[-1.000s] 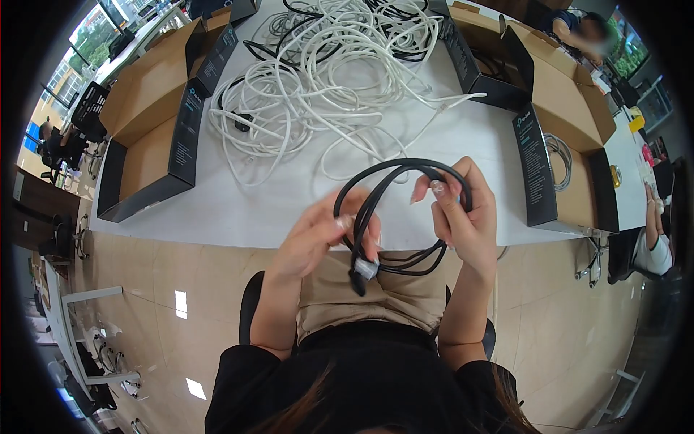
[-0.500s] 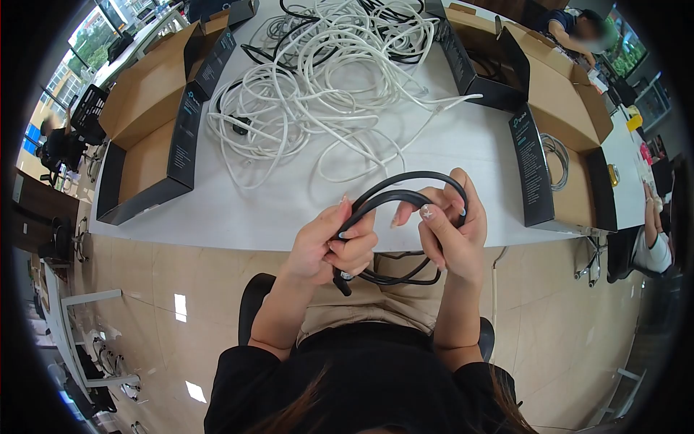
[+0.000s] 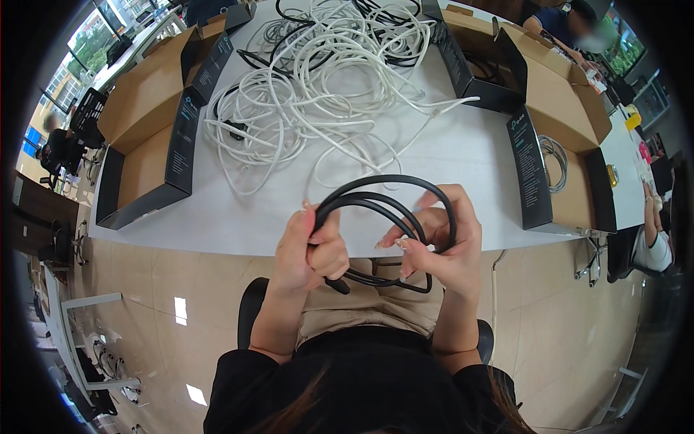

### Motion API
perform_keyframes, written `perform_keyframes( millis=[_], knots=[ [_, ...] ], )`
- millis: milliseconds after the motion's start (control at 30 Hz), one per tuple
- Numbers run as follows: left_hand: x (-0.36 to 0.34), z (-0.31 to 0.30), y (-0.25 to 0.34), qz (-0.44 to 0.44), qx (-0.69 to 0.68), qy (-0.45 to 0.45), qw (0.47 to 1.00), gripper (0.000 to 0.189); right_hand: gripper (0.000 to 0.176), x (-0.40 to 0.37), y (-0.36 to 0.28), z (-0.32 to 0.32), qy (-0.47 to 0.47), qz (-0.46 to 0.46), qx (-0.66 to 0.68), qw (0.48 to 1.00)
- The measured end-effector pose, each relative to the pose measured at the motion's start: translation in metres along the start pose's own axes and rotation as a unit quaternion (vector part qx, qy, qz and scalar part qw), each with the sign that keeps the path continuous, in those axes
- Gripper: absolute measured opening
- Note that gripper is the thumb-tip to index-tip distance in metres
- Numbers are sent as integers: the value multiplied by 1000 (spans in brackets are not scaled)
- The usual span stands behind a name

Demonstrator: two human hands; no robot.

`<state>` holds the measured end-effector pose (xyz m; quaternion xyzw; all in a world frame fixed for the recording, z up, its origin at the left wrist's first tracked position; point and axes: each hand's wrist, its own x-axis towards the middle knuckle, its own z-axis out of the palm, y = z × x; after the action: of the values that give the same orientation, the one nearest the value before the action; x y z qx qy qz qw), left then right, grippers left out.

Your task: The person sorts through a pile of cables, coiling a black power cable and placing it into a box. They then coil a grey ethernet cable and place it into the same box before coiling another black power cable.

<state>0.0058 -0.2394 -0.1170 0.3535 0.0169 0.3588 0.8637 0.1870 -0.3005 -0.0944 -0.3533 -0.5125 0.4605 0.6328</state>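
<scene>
A black cable hangs in several loops between my two hands, in front of the table's near edge. My left hand is wrapped round the left side of the loops, and a short black cable end sticks out below it. On the right side of the coil, my right hand has its fingers curled round the strands, thumb and fingertips close together. Beyond the hands, a tangled heap of white cables lies on the white table, with some black cables among them.
An open black box stands at the left. At the right, another open box holds a coiled grey cable; behind it a further box has dark cable inside. Other people sit at the upper right, far right and far left.
My left hand has moved left and slightly down, and the loops between my hands look wider and more spread. My right hand has shifted slightly.
</scene>
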Motion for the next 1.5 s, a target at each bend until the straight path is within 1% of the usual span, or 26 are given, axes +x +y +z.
perform_keyframes(
  millis=[67,100,200,233,300,333,367,467,500,533,567,600,667,733,800,833,933,1000,1100,1133,1167,1200,1233,1300,1400,1500],
  knots=[
    [1,-1,2,5,-23,2,1000,44,44,-1,-3,1,-24,11,-36,999],
    [1,-1,3,7,-35,4,999,44,53,-3,2,3,-2,-6,-84,996],
    [2,-4,4,33,-53,7,998,43,55,-3,10,10,27,-42,-224,973],
    [2,-5,3,44,-63,6,997,42,53,-4,9,14,33,-50,-233,971],
    [3,-8,5,63,-75,-4,995,40,47,-7,4,13,3,-13,-268,963],
    [4,-8,7,69,-81,9,994,40,44,-8,2,13,-13,6,-284,959],
    [4,-7,9,74,-87,22,993,39,38,-9,4,13,-25,-1,-297,955],
    [7,-8,8,90,-123,48,987,39,31,-13,4,15,-26,65,-157,985],
    [8,-6,4,93,-138,66,984,40,23,-14,8,17,8,63,-125,990],
    [9,-4,0,96,-152,84,980,41,19,-15,18,20,58,33,-106,992],
    [12,-5,-5,107,-131,62,984,40,19,-16,20,24,88,35,-88,992],
    [14,-2,-10,131,-77,118,981,39,20,-17,21,25,118,36,-71,990],
    [19,5,-21,179,31,228,957,37,23,-14,25,24,145,50,15,988],
    [25,11,-37,201,126,288,928,31,24,-13,29,27,182,52,10,982],
    [20,5,-39,203,93,227,948,33,27,-13,36,25,204,43,14,978],
    [20,3,-40,198,91,210,953,33,32,-12,37,26,214,43,8,976],
    [19,5,-45,199,97,171,960,34,35,-9,47,22,279,-9,63,958],
    [21,6,-54,221,125,151,955,35,40,-10,50,17,258,-19,81,963],
    [18,8,-47,214,71,182,957,37,43,-11,51,13,225,-3,119,967],
    [17,8,-44,213,46,191,957,37,43,-9,49,10,253,-5,101,962],
    [18,8,-38,208,53,196,957,39,42,-5,45,7,281,-6,83,956],
    [19,11,-30,191,68,221,954,37,42,-3,41,4,308,-8,66,949],
    [18,7,-25,177,99,232,951,36,40,-6,41,-8,284,-19,46,957],
    [17,0,-20,147,164,268,938,34,40,-7,33,-18,297,-56,5,953],
    [12,-10,-22,89,232,263,932,34,38,-8,22,-35,311,-101,-20,945],
    [10,-8,-22,62,265,253,928,32,37,-8,10,-41,295,-147,-27,944]
  ],
)
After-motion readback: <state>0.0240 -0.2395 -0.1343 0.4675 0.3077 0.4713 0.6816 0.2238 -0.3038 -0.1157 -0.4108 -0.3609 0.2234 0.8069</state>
